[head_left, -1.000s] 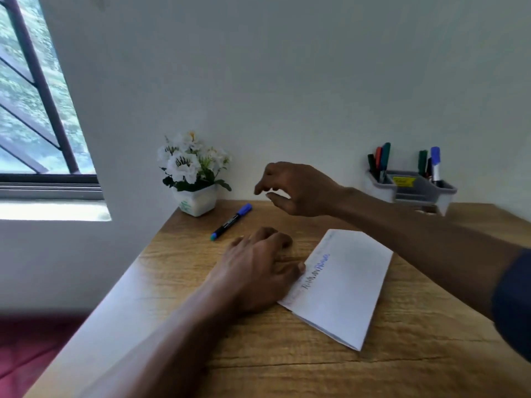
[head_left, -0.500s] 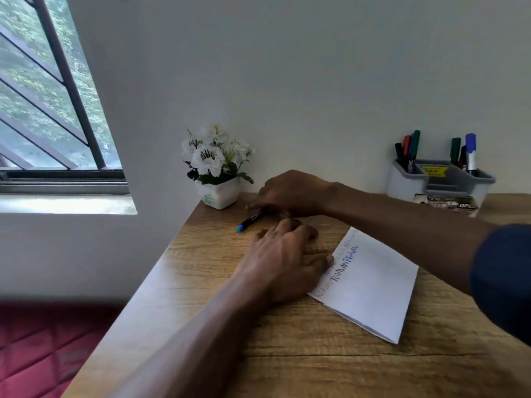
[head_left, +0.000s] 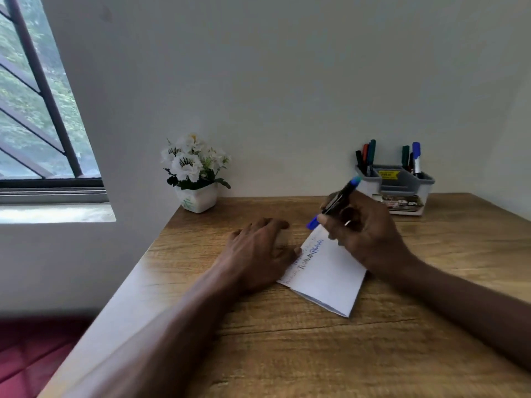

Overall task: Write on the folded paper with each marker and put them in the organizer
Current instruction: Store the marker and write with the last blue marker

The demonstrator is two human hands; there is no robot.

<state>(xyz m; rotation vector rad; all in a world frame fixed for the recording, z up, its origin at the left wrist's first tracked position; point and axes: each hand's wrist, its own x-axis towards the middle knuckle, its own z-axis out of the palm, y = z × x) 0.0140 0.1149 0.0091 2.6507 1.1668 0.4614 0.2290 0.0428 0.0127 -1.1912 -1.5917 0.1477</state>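
One folded paper lies mid-frame on the table. The left hand rests relaxed at its left edge. The right hand grips one blue-capped marker over the paper's far corner. At upper right, one organizer holds three markers at its left end and at least two at its right.

**Marker**: a black barrel and a blue cap are shown. **Folded paper**: white, crossed by blue and dark zigzag lines. **Table**: brown wood grain is displayed. **Organizer**: rendered in grey, with a yellow label. **Flowers**: white petals are set over green leaves.
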